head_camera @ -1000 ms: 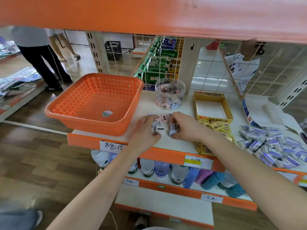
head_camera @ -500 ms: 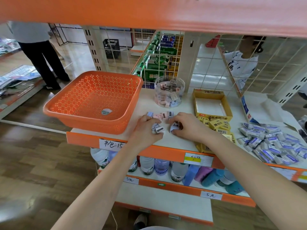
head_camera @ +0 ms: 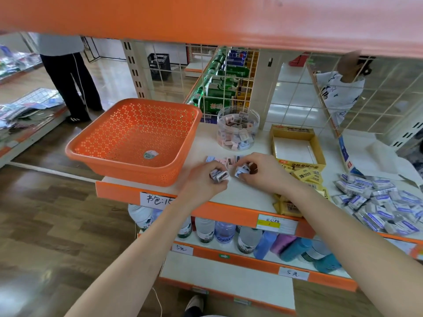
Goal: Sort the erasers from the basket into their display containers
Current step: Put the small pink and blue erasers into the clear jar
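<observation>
An orange perforated basket (head_camera: 137,136) stands on the left of the white shelf (head_camera: 247,195); only a sticker shows inside it. Behind my hands a clear round jar (head_camera: 238,128) holds several small pink and blue erasers. A few loose small erasers (head_camera: 223,160) lie on the shelf just beyond my fingers. My left hand (head_camera: 206,179) grips several small erasers in curled fingers. My right hand (head_camera: 263,171) grips a few more, facing the left hand. To the right are an open yellow box (head_camera: 297,147), yellow erasers (head_camera: 309,176) and a pile of blue-white wrapped erasers (head_camera: 380,202).
An orange upper shelf edge (head_camera: 206,21) hangs overhead. A wire grid back panel (head_camera: 297,92) closes the rear. Bottles (head_camera: 206,229) fill the lower shelf. A person in dark trousers (head_camera: 68,83) stands far left, another behind the grid at right.
Both hands have gathered small erasers off the shelf into their fingers and lifted slightly; fewer loose erasers lie between them. The camera view shifted a little.
</observation>
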